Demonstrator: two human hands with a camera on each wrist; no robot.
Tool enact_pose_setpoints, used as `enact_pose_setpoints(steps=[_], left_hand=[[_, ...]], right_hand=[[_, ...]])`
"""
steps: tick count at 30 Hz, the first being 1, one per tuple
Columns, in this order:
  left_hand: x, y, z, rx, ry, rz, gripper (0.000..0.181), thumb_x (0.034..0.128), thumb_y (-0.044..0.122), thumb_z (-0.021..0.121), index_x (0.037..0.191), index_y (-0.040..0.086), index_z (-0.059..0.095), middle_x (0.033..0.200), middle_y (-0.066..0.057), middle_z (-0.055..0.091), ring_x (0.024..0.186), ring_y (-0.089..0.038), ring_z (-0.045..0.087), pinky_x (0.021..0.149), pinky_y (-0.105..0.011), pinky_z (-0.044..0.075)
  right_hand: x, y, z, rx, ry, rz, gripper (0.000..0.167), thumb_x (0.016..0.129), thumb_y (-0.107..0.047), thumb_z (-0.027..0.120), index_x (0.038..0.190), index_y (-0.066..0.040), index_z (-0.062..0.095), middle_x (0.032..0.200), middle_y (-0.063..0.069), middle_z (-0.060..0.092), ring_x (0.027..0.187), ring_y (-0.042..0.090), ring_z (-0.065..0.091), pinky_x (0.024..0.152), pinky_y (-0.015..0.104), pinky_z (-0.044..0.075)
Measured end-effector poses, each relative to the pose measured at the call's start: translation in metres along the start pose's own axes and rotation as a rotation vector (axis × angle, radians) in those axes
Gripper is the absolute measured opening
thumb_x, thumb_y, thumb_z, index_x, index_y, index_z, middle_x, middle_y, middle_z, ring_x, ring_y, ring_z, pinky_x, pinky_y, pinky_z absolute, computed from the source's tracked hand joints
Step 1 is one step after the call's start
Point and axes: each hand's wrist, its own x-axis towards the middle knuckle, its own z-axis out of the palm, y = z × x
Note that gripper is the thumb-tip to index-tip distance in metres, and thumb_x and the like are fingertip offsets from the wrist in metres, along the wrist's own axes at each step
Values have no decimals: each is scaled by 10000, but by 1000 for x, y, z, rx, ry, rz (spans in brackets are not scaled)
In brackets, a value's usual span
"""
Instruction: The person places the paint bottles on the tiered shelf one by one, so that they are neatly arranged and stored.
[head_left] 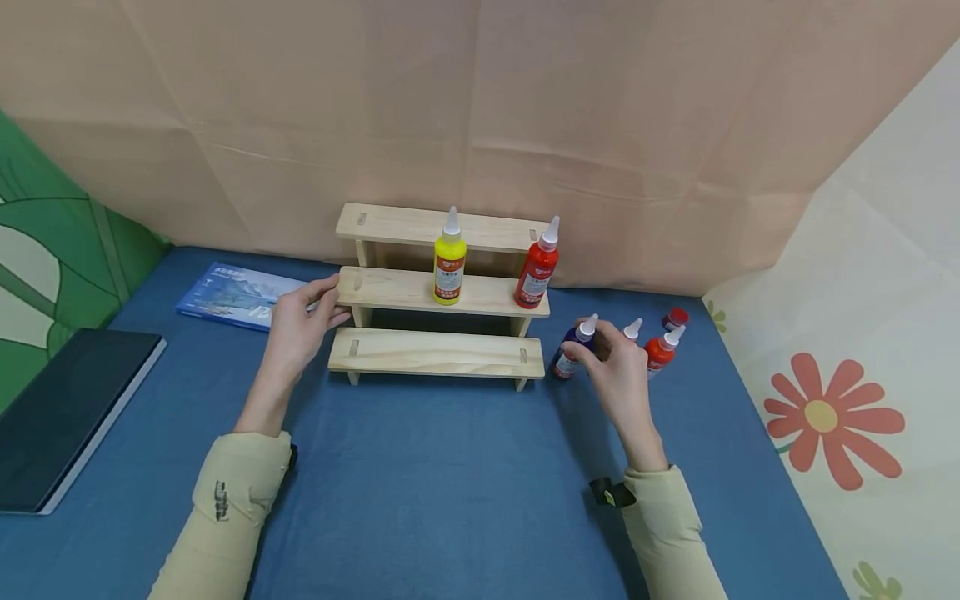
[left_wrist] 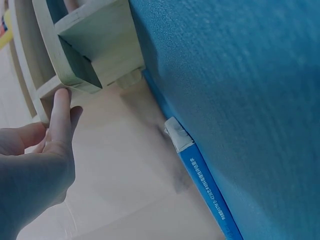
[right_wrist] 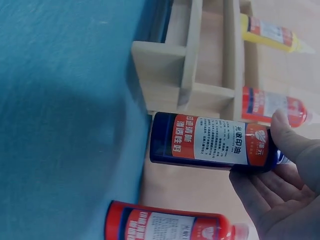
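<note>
A three-step wooden rack (head_left: 438, 350) stands at the back of the blue table. My left hand (head_left: 303, 321) pinches the left end of its middle step; in the left wrist view the fingertips (left_wrist: 62, 97) touch the wood. On that step stand a yellow bottle (head_left: 449, 271) and a red bottle (head_left: 537, 271), both with white nozzles. Right of the rack, my right hand (head_left: 618, 375) grips a dark blue ink bottle (right_wrist: 210, 142) near its neck, thumb on one side and fingers on the other. Whether its base touches the table, I cannot tell.
Beside the right hand are a red bottle (head_left: 660, 350), a white-nozzled bottle (head_left: 633, 329) partly hidden by the hand, and a small red round object (head_left: 676, 317). At left lie a blue flat box (head_left: 232, 292) and a dark notebook (head_left: 71, 408). A beige cloth hangs behind.
</note>
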Motion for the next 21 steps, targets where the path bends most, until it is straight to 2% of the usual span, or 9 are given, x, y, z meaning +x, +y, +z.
enact_pose_setpoints(steps=[21], left_hand=[[0,-1,0,12,5,7,445,1166,70,443,1571,-113,437,1480,-412,497,1205,-498,663,930,-212,609]], right_hand=[[-4,-33,-11,45,-5,-38,414,931,-109,864,1300,24,731,1218,229,746,1100,414,744,974,562,639]])
